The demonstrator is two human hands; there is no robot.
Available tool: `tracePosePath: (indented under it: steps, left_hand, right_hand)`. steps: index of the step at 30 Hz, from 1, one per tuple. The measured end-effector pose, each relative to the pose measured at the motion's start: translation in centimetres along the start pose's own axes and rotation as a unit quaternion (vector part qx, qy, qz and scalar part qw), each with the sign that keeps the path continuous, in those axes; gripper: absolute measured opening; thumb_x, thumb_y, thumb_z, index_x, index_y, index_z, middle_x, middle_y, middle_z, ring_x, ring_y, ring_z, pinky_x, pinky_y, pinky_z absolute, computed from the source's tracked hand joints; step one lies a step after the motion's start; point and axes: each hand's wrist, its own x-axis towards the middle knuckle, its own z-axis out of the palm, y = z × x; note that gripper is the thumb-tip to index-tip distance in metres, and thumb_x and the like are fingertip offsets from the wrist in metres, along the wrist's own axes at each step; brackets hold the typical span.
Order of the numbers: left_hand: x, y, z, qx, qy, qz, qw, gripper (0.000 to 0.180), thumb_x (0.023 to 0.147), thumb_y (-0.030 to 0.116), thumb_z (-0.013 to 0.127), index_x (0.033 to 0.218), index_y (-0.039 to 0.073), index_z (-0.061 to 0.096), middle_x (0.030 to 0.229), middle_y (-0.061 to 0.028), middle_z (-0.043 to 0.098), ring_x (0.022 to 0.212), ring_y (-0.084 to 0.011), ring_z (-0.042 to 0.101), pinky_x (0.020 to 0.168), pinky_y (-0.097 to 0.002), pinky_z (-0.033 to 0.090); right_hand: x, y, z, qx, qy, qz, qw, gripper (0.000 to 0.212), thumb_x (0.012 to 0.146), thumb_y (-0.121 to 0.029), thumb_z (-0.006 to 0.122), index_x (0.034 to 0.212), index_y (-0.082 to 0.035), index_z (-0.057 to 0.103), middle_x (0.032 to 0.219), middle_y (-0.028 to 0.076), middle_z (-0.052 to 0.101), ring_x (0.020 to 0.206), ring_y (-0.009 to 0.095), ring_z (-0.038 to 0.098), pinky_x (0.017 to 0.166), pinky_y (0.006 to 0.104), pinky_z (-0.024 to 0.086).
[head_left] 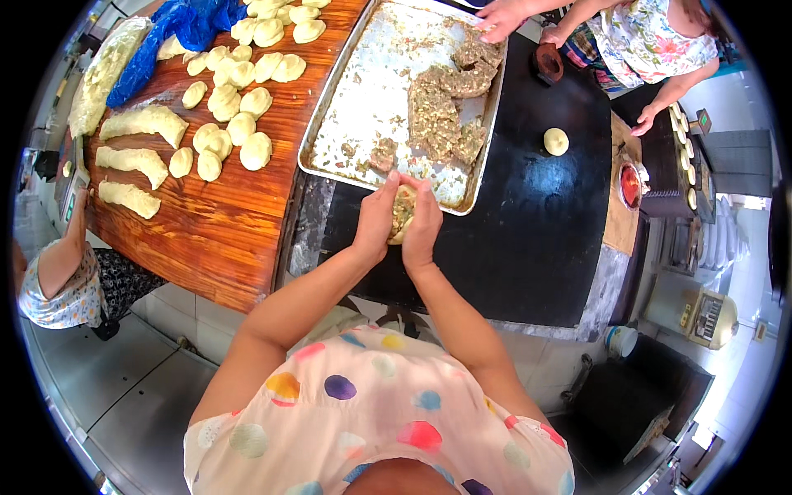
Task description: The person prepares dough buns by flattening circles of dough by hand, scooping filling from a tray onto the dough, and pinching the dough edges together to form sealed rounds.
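Right now, both hands meet just at the near edge of the metal tray (363,91), the left hand (376,216) and the right hand (423,224) cupped around one piece of filled dough (402,216). The fingers are grasping it from either side, mostly straight and tipped toward the tray, with the palms facing each other; how hard they press, I cannot tell. The dough lies directly between the palms, so neither hand is nearer to it, and its long axis runs roughly with the fingers, away from the body and toward the tray. Its top shows chopped filling, not fully covered. The black worktop (495,264) spreads to the right of the tray and under the hands. In the right half of the tray sits a thick, brownish heap of filling (437,115). Left of the tray, the wooden table (223,256) carries strips of dough (130,198) and, farther off, many dough rounds (256,151). Right of the tray, well apart from it, a single dough ball (556,142) rests on the black surface. At the tray's far right corner, another person's hand (501,18) reaches in.
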Motion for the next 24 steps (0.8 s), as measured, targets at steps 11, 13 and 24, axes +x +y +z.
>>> tracePosePath:
  steps: [11,13,24]
  left_hand:
    - [0.2,2.7,0.8,-0.102,-0.055,-0.022,0.993,0.054,0.104,0.045,0.042,0.139,0.005,0.044,0.131,-0.0080,0.054,0.116,-0.0176,0.057,0.101,-0.0328,0.044]
    - [-1.5,2.1,1.2,-0.161,-0.040,-0.004,0.986,0.045,0.104,0.040,0.044,0.131,0.004,0.050,0.121,-0.0058,0.058,0.109,-0.0149,0.058,0.095,-0.0309,0.047]
    - [-1.8,0.3,0.4,-0.063,-0.100,0.024,0.993,0.033,0.103,0.034,0.050,0.113,0.004,0.060,0.104,-0.0027,0.063,0.095,-0.0091,0.059,0.085,-0.0254,0.048]
  right_hand:
    - [0.8,-1.7,-0.7,0.269,0.093,0.073,0.956,0.037,0.104,-0.026,0.046,0.103,0.004,0.067,0.101,0.007,0.069,0.092,0.015,0.062,0.089,0.0291,0.047]
    - [0.6,-1.8,0.0,0.327,0.107,0.099,0.934,0.027,0.101,-0.021,0.053,0.104,0.003,0.066,0.098,0.006,0.068,0.092,0.013,0.061,0.086,0.0277,0.048]
    - [-1.2,-1.3,-0.6,0.117,0.057,-0.019,0.991,0.031,0.102,-0.023,0.050,0.115,0.001,0.063,0.118,0.014,0.066,0.109,0.018,0.060,0.107,0.0361,0.039]
